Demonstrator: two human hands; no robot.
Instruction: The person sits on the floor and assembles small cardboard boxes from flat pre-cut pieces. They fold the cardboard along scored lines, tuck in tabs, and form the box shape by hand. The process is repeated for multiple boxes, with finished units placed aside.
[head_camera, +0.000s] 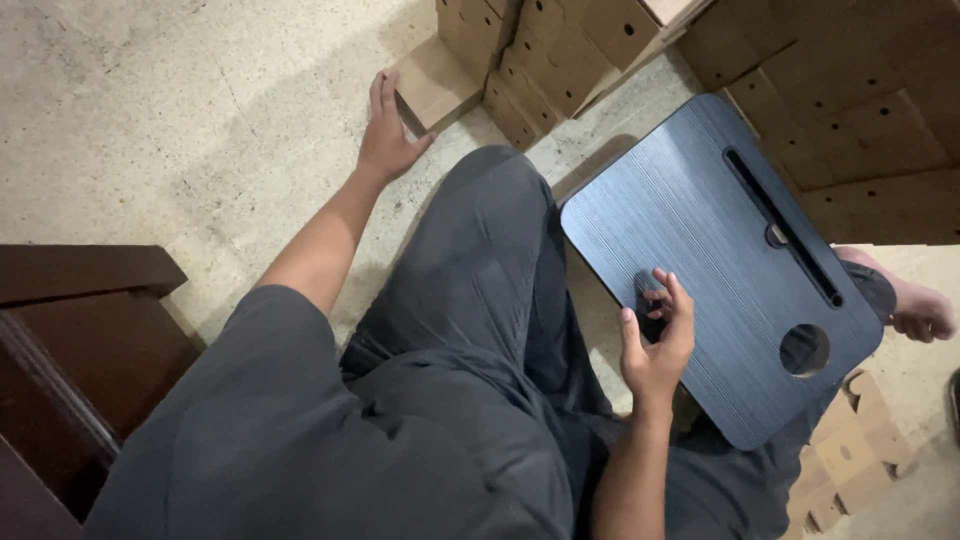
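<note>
Two hands: both are seen from above, the person seated on the floor.
Left hand (385, 125): stretched out with fingers spread flat, laid against a loose cardboard flap (432, 88) on the concrete floor (150, 130).
Right hand (658, 335): fingers loosely curled, holding nothing, tips resting on the dark tray board (700, 260).
Tray board: propped across the lap, with a long slot and a round hole.
Cardboard boxes (560, 55): stacked beside the flap, closed; contents cannot be told.

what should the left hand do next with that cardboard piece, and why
Probably close the left hand on the cardboard piece and draw it in. Its fingers lie flat against the piece's edge, not yet gripping, while the right hand rests on the dark board across the lap.
</note>
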